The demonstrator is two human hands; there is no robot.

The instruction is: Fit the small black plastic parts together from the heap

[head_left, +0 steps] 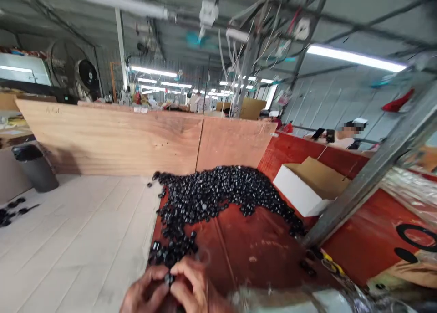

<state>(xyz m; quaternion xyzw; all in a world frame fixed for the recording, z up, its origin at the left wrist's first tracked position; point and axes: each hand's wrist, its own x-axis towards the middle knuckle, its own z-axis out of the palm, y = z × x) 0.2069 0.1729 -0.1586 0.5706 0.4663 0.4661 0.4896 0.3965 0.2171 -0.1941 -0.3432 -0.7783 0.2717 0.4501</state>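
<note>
Pinching a small black piece (168, 279) between them, the two hands sit at 6 o'clock, right at the bottom edge of the view. The left hand (145, 297) has its fingers curled in tight, and its fingertips touch the piece from the 9 o'clock side. The right hand (191, 283) is closed narrow too, and its fingertips press on the piece from the 3 o'clock side. It is blurry here, so the shape of the piece is hard to tell.

The hands are over the near edge of a red table (259, 244). At 12 o'clock from the hands, a few loose black bits lie close by. They run up into a big pile of black pieces (218, 192) in the middle of the table.

Behind the pile, at 12 o'clock, a wooden board (109, 140) stands up like a wall. At 2 o'clock from the hands, a white box (300, 192) with brown flaps sits just beside the pile. A grey metal post (368, 181) leans across at 3 o'clock.

At 9 o'clock from the pile is the pale floor (78, 231). A dark bin (34, 167) stands on it at 10 o'clock. Far off at 2 o'clock is a person (348, 135) in a white cap.
</note>
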